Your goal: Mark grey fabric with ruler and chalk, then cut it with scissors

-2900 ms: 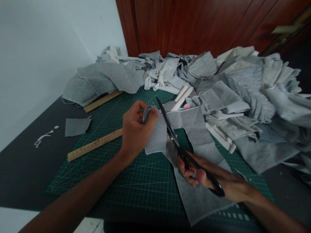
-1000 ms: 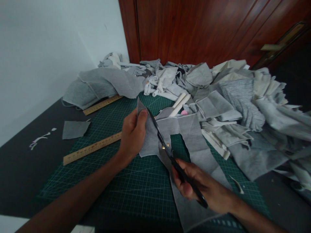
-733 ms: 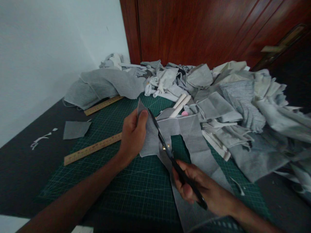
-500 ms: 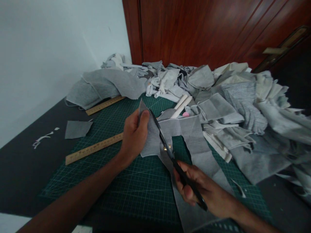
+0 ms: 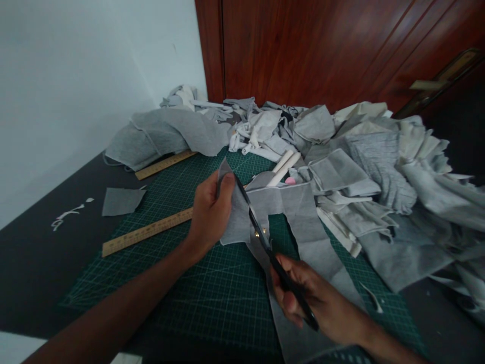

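My left hand (image 5: 212,207) pinches a piece of grey fabric (image 5: 237,222) between thumb and fingers, its pointed corner sticking up past the thumb. Black-handled scissors (image 5: 261,227) are gripped in my right hand (image 5: 303,293). Their blades point up and away from me, lying along the right edge of the held fabric, close to my left thumb. Beneath the scissors a larger grey cloth (image 5: 322,253) with a cut-out gap spreads over the green cutting mat (image 5: 212,303). Part of the handles is hidden by my right fingers.
A wooden ruler (image 5: 147,232) lies left of my hand, a second ruler (image 5: 164,164) farther back. A small grey scrap (image 5: 122,201) rests at the left. Folded grey cloths (image 5: 341,172) heap up on the right and along the door (image 5: 303,50). White rolls (image 5: 284,167) and a pink disc (image 5: 290,180) sit mid-table.
Hardly anything differs. The view has shifted slightly, and both hands keep their hold on the fabric and the scissors in nearly the same place.
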The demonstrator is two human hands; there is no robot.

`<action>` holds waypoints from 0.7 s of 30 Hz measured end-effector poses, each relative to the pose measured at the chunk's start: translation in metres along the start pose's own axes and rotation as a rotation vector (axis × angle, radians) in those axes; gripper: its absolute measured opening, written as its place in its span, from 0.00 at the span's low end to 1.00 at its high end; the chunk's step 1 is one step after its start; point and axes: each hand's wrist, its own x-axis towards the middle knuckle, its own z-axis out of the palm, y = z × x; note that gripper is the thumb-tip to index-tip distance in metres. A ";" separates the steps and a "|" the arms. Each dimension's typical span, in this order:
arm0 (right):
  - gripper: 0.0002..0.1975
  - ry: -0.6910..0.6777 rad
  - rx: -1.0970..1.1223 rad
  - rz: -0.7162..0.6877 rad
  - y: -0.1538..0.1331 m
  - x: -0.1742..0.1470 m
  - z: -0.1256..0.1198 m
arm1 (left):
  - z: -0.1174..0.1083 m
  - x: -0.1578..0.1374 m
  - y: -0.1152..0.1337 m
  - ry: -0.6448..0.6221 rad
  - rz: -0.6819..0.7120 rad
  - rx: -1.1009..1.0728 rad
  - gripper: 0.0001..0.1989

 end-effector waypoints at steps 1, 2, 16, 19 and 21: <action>0.30 -0.004 0.020 0.006 0.000 0.000 0.000 | 0.000 0.000 0.000 0.001 -0.004 0.003 0.17; 0.30 -0.008 0.041 0.009 0.001 0.001 0.000 | 0.000 0.000 -0.001 0.002 -0.004 0.004 0.17; 0.26 -0.019 0.065 -0.057 0.001 0.005 0.001 | 0.000 0.000 -0.001 -0.003 0.001 0.018 0.16; 0.30 -0.006 0.105 -0.059 0.001 0.005 -0.001 | 0.001 -0.002 -0.006 -0.026 0.001 0.046 0.17; 0.33 0.014 0.121 -0.091 0.001 0.004 -0.004 | 0.002 -0.003 -0.009 -0.041 0.004 0.054 0.17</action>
